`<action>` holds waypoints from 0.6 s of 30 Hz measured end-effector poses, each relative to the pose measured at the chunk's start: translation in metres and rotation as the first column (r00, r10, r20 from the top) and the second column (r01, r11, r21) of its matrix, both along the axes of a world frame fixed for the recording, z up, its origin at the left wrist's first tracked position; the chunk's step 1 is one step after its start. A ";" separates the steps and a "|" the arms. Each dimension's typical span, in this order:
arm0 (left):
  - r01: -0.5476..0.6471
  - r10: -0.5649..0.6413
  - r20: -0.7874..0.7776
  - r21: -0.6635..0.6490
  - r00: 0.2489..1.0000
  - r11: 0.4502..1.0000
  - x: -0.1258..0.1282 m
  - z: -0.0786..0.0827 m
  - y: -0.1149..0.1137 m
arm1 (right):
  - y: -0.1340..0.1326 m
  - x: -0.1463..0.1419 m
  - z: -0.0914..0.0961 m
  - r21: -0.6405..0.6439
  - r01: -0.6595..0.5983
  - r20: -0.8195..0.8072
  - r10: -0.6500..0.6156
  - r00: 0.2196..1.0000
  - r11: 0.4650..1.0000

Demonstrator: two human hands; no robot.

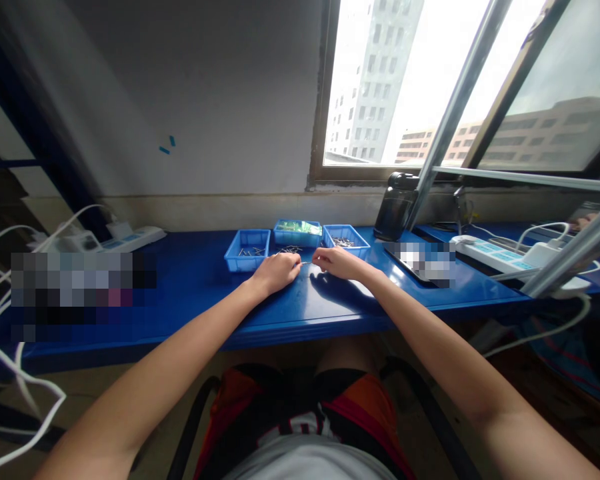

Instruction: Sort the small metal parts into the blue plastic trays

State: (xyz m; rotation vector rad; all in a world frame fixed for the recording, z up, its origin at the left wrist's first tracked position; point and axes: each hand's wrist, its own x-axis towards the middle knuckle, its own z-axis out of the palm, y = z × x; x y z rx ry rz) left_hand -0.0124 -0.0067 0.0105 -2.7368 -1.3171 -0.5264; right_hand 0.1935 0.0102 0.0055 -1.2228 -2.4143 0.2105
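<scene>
My left hand (279, 271) is closed, resting at the blue table top with its fingertips pinched. Facing it, my right hand (337, 263) is closed too. A thin, light-coloured small rod (306, 263) spans the gap between the fingertips of both hands; its exact kind is too small to tell. Behind my left hand lies a loose pile of small metal pieces (290, 249). To the left stands a blue bin (247, 263) with a few thin metal pieces inside. Another blue bin (361, 251), behind my right hand, holds many small metal parts.
Between those bins, a third blue bin (284, 235) carries a green plastic packet (305, 229). A black bottle (396, 207) and a phone-like flat device (405, 261) are on the right. Power strips (143, 237) with white cables flank the blue table (300, 313). A metal post (447, 127) rises at right.
</scene>
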 end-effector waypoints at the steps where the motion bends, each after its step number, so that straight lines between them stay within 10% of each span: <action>1: -0.009 0.009 -0.001 0.002 1.000 1.000 0.000 0.000 0.000 | 0.001 0.000 -0.001 0.006 0.006 0.000 -0.006 1.000 1.000; 18: -0.071 0.070 -0.045 -0.024 0.997 0.997 0.001 -0.001 0.000 | 0.000 0.001 0.000 -0.013 -0.047 0.006 0.047 0.999 0.999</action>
